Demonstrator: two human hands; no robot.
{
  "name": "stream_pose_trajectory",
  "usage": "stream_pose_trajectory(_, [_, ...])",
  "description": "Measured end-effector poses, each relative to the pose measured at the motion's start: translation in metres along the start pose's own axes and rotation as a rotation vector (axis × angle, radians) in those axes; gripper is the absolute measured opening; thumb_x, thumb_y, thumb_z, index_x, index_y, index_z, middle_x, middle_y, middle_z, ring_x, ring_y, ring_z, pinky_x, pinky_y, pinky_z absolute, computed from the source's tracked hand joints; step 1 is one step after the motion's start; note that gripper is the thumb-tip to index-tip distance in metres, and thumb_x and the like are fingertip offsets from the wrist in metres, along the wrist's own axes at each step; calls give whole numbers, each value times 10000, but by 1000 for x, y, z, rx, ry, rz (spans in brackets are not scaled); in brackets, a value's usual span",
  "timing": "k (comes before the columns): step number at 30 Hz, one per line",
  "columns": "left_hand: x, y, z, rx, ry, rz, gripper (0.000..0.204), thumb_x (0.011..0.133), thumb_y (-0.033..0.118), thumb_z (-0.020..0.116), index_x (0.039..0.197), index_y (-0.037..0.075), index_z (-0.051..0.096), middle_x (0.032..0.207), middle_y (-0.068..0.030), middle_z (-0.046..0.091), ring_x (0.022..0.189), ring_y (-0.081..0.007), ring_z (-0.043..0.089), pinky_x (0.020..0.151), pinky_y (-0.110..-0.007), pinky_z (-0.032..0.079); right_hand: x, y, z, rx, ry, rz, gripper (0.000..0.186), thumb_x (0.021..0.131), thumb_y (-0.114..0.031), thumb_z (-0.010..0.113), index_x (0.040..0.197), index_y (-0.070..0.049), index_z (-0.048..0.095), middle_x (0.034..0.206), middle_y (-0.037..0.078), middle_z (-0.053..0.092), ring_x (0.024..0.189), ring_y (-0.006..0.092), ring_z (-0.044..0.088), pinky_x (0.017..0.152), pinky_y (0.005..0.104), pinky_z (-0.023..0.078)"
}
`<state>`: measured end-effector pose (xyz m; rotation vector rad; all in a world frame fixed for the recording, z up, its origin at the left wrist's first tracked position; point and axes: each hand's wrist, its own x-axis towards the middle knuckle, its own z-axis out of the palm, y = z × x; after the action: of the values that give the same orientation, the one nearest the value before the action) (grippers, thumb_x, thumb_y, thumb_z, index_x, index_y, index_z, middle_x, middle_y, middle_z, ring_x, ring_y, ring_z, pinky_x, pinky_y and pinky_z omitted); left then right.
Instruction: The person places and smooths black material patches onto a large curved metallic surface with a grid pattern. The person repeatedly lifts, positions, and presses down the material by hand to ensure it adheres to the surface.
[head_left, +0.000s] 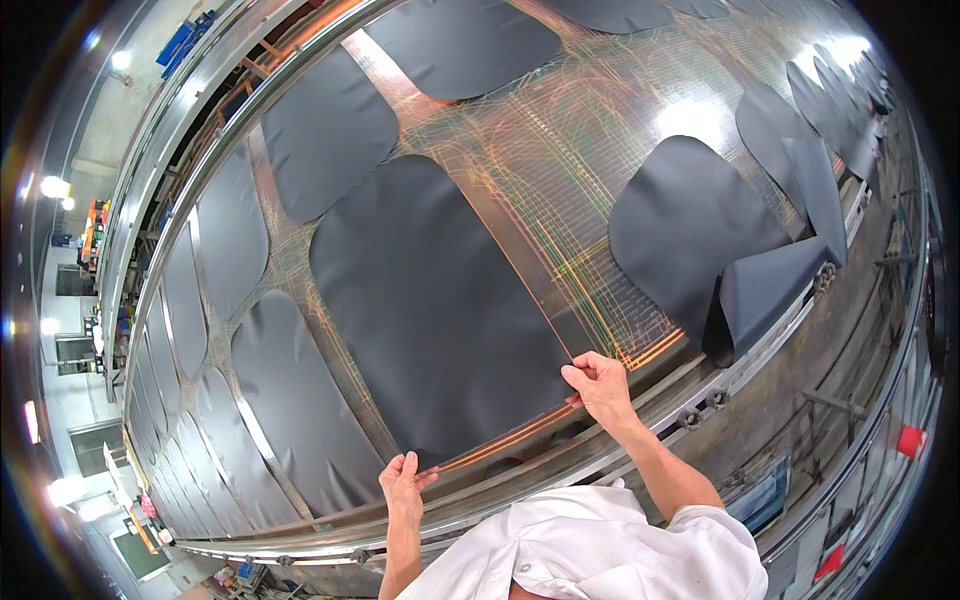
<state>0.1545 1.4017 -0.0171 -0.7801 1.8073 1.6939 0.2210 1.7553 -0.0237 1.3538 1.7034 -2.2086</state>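
A large dark grey flexible sheet (430, 310), rounded at its far end and straight along its near edge, lies on a long table in front of me. My left hand (404, 484) pinches its near left corner between thumb and fingers. At the near right corner, my right hand (600, 388) grips the same sheet, thumb on top. Between my hands the near edge runs along orange lines on the table. To the right rests another dark sheet (690, 215), its near end folded back into a raised flap (765, 290).
More dark sheets (300, 410) cover the table to the left and at the far side (465, 45). Coloured lines criss-cross the shiny table surface (560, 150). A metal rail (790, 325) follows the near edge. Beyond the far rail stand shelving and blue items (185, 40).
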Motion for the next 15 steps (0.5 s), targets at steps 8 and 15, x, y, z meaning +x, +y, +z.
stream_pose_trajectory(8, [0, 0, -3, 77, 25, -56, 211, 922, 198, 655, 883, 0, 593, 817, -117, 677, 667, -256, 696, 563, -328, 590, -4, 3, -4, -59, 15, 33, 180, 869, -145, 677, 877, 31, 640, 661, 42, 642, 513, 93, 610, 428, 232, 488])
stream_pose_trajectory(15, [1, -6, -6, 68, 12, -91, 212, 917, 193, 661, 861, 4, 586, 801, -117, 667, 649, -263, 694, 551, -324, 593, -5, 5, -5, -88, 26, 39, 176, 865, -133, 683, 856, 33, 625, 654, 41, 633, 498, 89, 604, 410, 214, 465])
